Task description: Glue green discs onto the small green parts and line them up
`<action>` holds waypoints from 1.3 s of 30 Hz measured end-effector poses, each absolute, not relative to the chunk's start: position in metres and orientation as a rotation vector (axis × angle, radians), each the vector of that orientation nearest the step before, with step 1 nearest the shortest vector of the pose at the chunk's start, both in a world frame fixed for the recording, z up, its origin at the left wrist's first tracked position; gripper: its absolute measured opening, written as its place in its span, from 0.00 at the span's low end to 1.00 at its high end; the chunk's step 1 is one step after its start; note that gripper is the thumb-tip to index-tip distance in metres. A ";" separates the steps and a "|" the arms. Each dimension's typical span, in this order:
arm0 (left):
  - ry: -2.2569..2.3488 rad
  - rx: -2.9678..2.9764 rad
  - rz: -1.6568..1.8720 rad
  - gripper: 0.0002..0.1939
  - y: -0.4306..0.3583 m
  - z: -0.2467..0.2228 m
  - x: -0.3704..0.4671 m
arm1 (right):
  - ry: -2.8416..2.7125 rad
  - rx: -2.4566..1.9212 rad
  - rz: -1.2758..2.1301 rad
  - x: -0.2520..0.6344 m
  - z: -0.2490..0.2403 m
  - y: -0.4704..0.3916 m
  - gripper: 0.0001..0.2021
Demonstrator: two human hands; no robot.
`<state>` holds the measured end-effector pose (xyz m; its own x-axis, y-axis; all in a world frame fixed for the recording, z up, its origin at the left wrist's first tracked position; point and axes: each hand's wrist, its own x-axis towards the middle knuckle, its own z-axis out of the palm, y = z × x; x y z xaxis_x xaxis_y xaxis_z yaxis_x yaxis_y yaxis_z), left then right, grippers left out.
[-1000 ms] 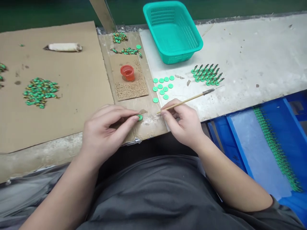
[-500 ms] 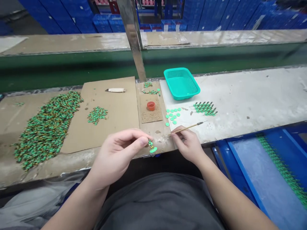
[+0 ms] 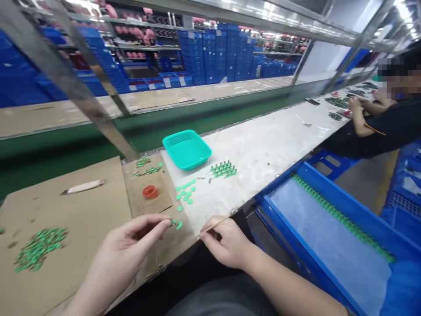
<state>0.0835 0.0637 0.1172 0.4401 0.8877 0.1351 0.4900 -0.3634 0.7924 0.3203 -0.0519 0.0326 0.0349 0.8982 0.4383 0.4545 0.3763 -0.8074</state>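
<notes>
My left hand [image 3: 128, 245] pinches a small green figure on a round green base [image 3: 179, 225] between thumb and forefinger, above the bench's front edge. My right hand [image 3: 228, 243] has its fingers closed on a thin wooden-handled fine brush [image 3: 215, 224]; its tip is blurred. Loose round green discs [image 3: 184, 193] lie beyond the two hands. A small red cup [image 3: 150, 192] sits on a brown cardboard piece [image 3: 161, 201]. Several small green pieces [image 3: 153, 170] lie behind it. To the right, green figures with dark tops [image 3: 223, 169] stand in rows.
A teal basket [image 3: 187, 151] stands at the back of the bench. On the left cardboard [image 3: 95, 219] lie a pale, pointed tool [image 3: 83, 186] and a green pile [image 3: 41, 248]. Rows of green pieces [image 3: 342, 215] fill part of a blue crate [image 3: 272, 206]. A co-worker [image 3: 384, 118] sits at far right.
The view has swung to the right and up, bringing the co-worker and more of the blue crate into sight. Both hands keep hold of the figure and the brush.
</notes>
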 end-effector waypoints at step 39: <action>1.336 2.592 0.273 0.20 0.097 0.074 0.146 | -1.307 -1.315 0.940 0.418 0.080 -0.119 0.17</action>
